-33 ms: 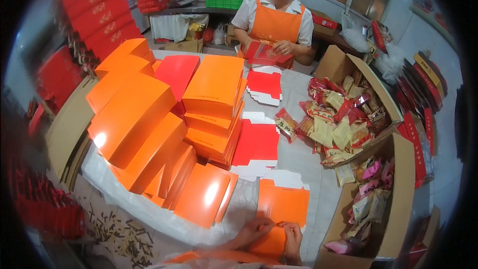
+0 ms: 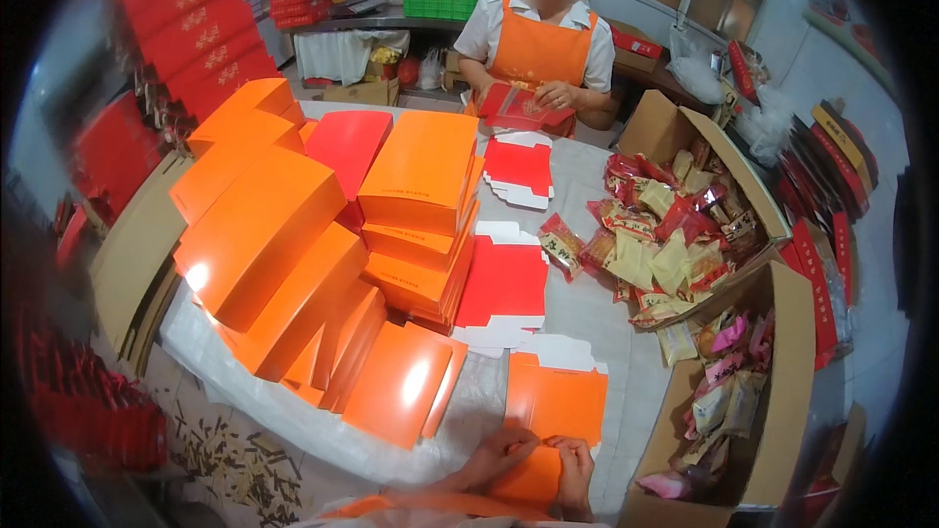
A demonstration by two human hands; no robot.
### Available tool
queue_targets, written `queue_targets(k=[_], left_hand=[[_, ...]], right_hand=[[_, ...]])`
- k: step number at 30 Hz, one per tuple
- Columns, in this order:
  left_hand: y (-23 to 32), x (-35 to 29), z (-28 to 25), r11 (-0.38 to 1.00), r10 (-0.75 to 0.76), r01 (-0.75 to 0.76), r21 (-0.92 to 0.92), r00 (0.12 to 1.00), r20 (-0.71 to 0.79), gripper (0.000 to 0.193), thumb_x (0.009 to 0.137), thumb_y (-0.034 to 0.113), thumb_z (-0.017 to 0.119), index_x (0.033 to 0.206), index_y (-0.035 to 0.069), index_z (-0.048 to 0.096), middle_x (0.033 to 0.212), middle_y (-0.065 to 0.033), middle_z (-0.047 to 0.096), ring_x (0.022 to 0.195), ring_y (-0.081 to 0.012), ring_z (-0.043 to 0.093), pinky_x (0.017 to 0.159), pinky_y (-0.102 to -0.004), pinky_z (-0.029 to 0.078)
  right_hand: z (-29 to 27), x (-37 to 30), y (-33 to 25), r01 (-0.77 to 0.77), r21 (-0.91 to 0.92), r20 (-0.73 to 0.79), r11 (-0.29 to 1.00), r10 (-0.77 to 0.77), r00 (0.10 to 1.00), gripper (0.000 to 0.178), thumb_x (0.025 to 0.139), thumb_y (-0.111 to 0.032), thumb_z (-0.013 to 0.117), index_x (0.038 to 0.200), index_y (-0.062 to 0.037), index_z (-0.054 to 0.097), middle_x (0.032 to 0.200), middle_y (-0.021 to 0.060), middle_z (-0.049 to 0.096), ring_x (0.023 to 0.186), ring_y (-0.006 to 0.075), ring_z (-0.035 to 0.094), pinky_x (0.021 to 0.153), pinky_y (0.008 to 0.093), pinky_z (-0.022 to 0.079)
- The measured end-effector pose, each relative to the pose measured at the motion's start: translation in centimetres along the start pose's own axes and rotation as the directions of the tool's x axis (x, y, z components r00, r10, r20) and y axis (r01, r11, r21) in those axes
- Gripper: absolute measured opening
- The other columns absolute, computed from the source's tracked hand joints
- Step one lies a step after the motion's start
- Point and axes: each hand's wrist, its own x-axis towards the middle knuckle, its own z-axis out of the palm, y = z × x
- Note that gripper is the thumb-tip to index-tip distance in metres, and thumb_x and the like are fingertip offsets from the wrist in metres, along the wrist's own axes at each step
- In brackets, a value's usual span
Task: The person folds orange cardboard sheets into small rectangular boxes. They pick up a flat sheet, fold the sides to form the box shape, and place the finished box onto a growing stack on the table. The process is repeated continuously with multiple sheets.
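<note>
At the near edge of the table, an orange carton blank (image 2: 556, 399) with white flaps at its far end lies in front of me. Another orange panel (image 2: 526, 482) shows between my hands, close to my body; I cannot tell if both are one carton. My left hand (image 2: 501, 455) has curled fingers pinching the orange card from the left. Close by on the right, my right hand (image 2: 575, 467) bends its fingers over the same card, thumb side inward. The fingertips almost meet, and what lies under them is partly hidden.
Orange boxes (image 2: 259, 215) are piled at left, with a red box (image 2: 347, 142) among them. Flat red cartons (image 2: 504, 279) lie beyond my work. Two cardboard boxes (image 2: 787, 381) at right hold wrapped snacks (image 2: 670, 254). Across the table a person (image 2: 546, 39) in an orange apron handles a red box.
</note>
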Motion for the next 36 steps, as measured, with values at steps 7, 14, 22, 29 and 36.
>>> queue_targets(k=[7, 14, 22, 29, 36], left_hand=[[0.2, -1.2, 0.4, 1.000, 0.008, -0.007, 0.019, 1.000, -0.021, 0.017, 0.085, 0.015, 0.055, 0.094, 0.000, 0.058, 0.090, -0.0052, 0.058, 0.081, -0.0137, 0.052, 0.073, -0.0243, 0.041], [0.0, -2.3, 0.7, 0.998, 0.069, -0.068, 0.017, 0.997, -0.041, 0.018, 0.083, 0.013, 0.058, 0.097, 0.001, 0.060, 0.102, -0.0103, 0.058, 0.098, -0.0186, 0.053, 0.084, -0.0266, 0.041], [-0.5, -3.8, 0.6, 0.963, 0.270, -0.266, 0.048, 0.953, -0.136, 0.020, 0.080, 0.007, 0.060, 0.100, 0.004, 0.059, 0.115, -0.0110, 0.051, 0.105, -0.0182, 0.049, 0.086, -0.0279, 0.040], [3.0, -4.1, -0.1, 0.977, 0.003, -0.065, -0.204, 0.958, -0.287, 0.021, 0.089, 0.015, 0.046, 0.100, -0.001, 0.054, 0.106, -0.0084, 0.053, 0.101, -0.0167, 0.050, 0.083, -0.0262, 0.041], [0.2, -6.6, -3.0, 0.814, -0.318, 0.084, -0.575, 0.893, -0.319, 0.023, 0.091, 0.023, 0.042, 0.102, 0.005, 0.053, 0.093, -0.0028, 0.057, 0.085, -0.0120, 0.053, 0.076, -0.0265, 0.044]], right_hand=[[0.1, -1.3, -1.4, 0.023, -0.142, 0.005, 0.990, -0.022, 1.000, 0.011, 0.087, -0.004, 0.043, 0.083, 0.0023, 0.051, 0.089, 0.0118, 0.058, 0.087, 0.0172, 0.053, 0.082, 0.0292, 0.041], [-0.7, -2.6, -0.9, 0.127, -0.126, 0.076, 0.984, -0.118, 0.990, 0.015, 0.087, -0.005, 0.043, 0.087, 0.0039, 0.055, 0.092, 0.0098, 0.059, 0.087, 0.0145, 0.054, 0.079, 0.0263, 0.042], [-1.9, -4.2, -0.9, 0.136, -0.343, 0.191, 0.929, -0.073, 0.979, 0.040, 0.083, -0.002, 0.049, 0.122, -0.0036, 0.042, 0.083, 0.0002, 0.045, 0.073, 0.0077, 0.043, 0.066, 0.0206, 0.038], [-2.2, -4.2, -3.4, -0.008, -0.402, 0.235, 0.916, 0.111, 0.966, 0.055, 0.082, -0.002, 0.051, 0.131, -0.0036, 0.027, 0.086, -0.0004, 0.041, 0.070, 0.0060, 0.038, 0.060, 0.0186, 0.035], [6.5, 0.5, -9.3, 0.059, 0.175, 0.153, 0.983, -0.086, 0.984, 0.047, 0.087, -0.012, 0.046, 0.129, -0.0074, 0.023, 0.114, 0.0093, 0.046, 0.103, 0.0194, 0.050, 0.085, 0.0335, 0.045]])
